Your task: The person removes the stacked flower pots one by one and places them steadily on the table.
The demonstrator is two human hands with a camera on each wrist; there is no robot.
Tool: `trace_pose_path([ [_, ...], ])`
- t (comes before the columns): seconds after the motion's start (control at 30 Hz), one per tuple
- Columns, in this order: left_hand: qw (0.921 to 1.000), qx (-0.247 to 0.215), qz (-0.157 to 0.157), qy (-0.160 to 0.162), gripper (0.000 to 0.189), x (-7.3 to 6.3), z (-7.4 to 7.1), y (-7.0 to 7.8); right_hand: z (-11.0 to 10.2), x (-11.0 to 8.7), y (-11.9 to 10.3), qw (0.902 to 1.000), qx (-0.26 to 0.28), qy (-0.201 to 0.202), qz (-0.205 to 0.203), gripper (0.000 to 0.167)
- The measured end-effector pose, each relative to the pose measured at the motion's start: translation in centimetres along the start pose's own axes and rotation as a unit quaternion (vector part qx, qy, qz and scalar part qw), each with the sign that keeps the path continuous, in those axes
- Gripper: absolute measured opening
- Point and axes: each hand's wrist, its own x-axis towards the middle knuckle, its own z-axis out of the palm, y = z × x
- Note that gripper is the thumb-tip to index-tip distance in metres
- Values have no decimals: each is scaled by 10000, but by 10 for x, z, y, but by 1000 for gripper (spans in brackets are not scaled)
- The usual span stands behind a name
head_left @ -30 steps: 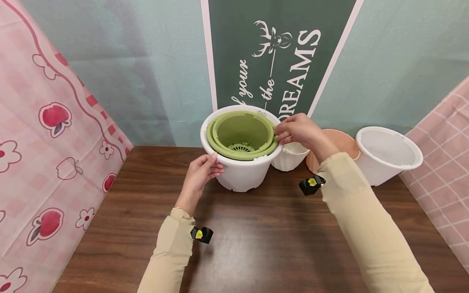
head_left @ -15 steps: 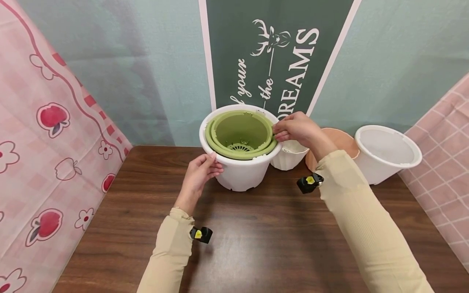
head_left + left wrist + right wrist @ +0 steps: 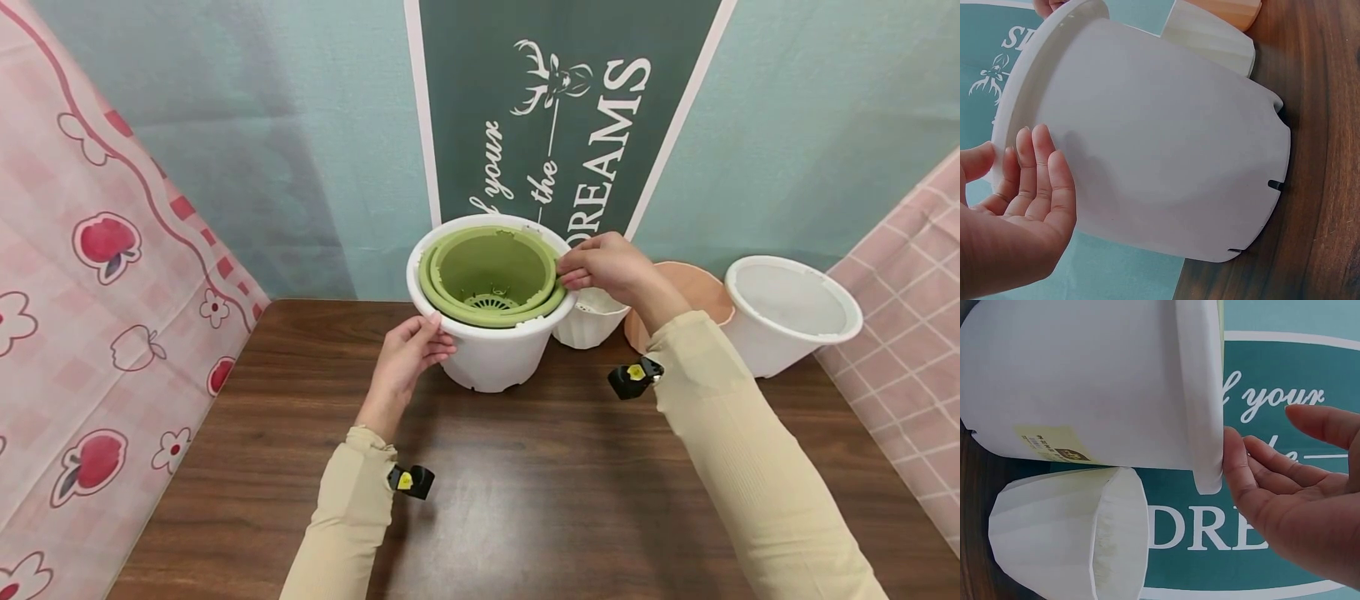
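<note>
On the wooden desk (image 3: 525, 500), the left hand (image 3: 408, 354) pinches the near-left rim of the large white pot (image 3: 491, 362), and the right hand (image 3: 611, 267), thumb apart, touches the right rims. Upright between both hands, it holds nested green pots (image 3: 491, 254); a small white pot (image 3: 588, 329) stands just right.

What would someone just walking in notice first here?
Probably the nested green pots sitting inside a large white pot toward the back of the brown table. Next, the left hand at its near-left rim and the right hand at the right. Behind, a dark green panel shows a white deer's head.
</note>
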Motion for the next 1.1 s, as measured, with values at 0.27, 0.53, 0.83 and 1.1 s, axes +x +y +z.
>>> trace_pose_path([
  [0.27,10000,-64,0,-2,19,1,0,0,-1,1,1,10000,21,-73,-32,36],
  [0.53,9999,-107,-52,13,19,1,0,0,0,1,0,10000,7,-61,22,35],
  [0.83,9999,-101,-63,22,18,0,1,-1,2,2,2,9988,-488,46,32,33],
  [1.1,9999,-136,-59,24,18,1,0,-1,-1,3,5,9996,-270,-31,-47,35],
])
